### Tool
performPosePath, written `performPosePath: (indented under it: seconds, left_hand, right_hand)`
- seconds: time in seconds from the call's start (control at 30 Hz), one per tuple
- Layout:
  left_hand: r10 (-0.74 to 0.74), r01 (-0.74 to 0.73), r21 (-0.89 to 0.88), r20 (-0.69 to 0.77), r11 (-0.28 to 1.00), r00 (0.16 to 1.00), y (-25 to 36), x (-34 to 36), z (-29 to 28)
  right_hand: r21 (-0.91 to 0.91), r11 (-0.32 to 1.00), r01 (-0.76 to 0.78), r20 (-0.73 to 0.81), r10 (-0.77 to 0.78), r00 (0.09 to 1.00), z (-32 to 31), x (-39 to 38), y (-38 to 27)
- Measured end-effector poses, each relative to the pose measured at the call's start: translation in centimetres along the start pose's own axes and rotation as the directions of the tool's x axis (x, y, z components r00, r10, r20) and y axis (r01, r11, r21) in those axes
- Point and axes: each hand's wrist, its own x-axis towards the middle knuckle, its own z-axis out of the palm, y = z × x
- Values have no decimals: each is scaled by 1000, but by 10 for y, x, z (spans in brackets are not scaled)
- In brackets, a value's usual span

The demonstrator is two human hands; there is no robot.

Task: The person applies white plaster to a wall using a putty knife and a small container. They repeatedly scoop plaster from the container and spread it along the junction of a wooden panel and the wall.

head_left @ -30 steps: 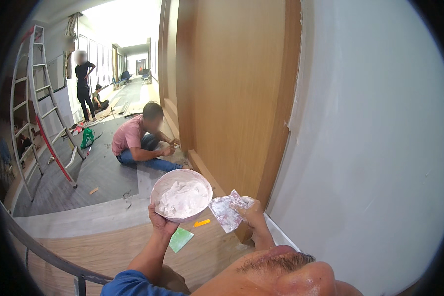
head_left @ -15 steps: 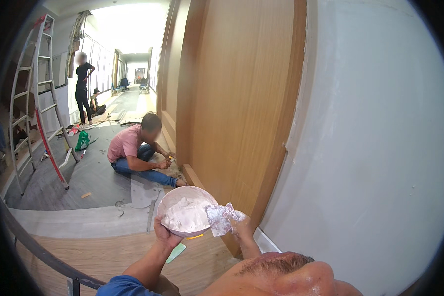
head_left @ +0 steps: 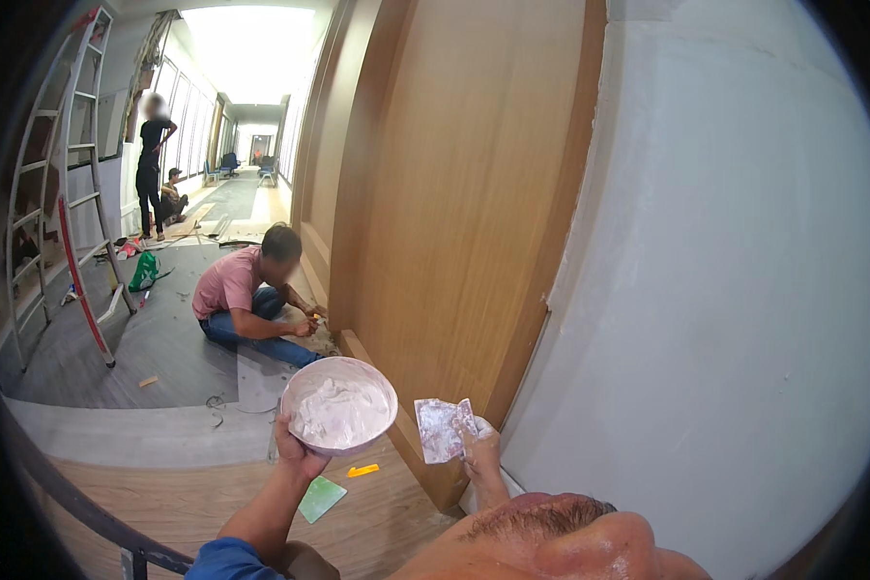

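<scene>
My left hand (head_left: 300, 450) is closed round the lower left rim of a round bowl (head_left: 392, 406), tilted so that its inside shows. Pale pinkish-white putty (head_left: 336, 414) lies in it, heaped and smeared. In my right hand (head_left: 481, 449) is a flat, roughly square putty spreader (head_left: 440, 430), coated with white and purplish smears. The fingers grip its right edge, and it hangs just right of the bowl, apart from it. Close to my right forearm stands the wooden panel (head_left: 474, 213), with the pale wall (head_left: 715, 251) beside it.
A person in a pink shirt (head_left: 230, 282) sits on the floor ahead, working at the panel's base. A stepladder (head_left: 85, 193) stands at the left. A green sheet (head_left: 321, 499) and a yellow tool (head_left: 362, 471) lie below the bowl. A curved dark rail (head_left: 77, 498) runs lower left.
The spreader has come away from the bowl's right rim, leaving a gap between them. The bowl has shifted left in the picture, and the whole view has turned slightly.
</scene>
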Motion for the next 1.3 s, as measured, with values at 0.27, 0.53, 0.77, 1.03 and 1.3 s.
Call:
performPosePath:
  seconds: [0.27, 0.53, 0.77, 1.03, 1.3]
  left_hand:
    - [-99, 98, 35, 42, 995, 994, -8, -11, 3]
    - [-14, 13, 26, 54, 1000, 998, -6, -13, 8]
    - [117, -112, 69, -66, 991, 991, 7, -20, 2]
    - [18, -11, 50, -143, 999, 990, 4, -17, -7]
    - [22, -5, 109, -152, 994, 988, 3, -23, -4]
  right_hand:
    - [56, 976, -210, 104, 203, 974, 45, -17, 9]
    - [-254, 939, -230, 108, 264, 959, 23, -15, -23]
    - [-128, 984, -123, -3, 123, 992, -3, -14, -33]
    - [245, 960, -136, -20, 145, 989, 2, -15, -38]
    - [449, 870, -203, 73, 190, 979, -1, -18, -45]
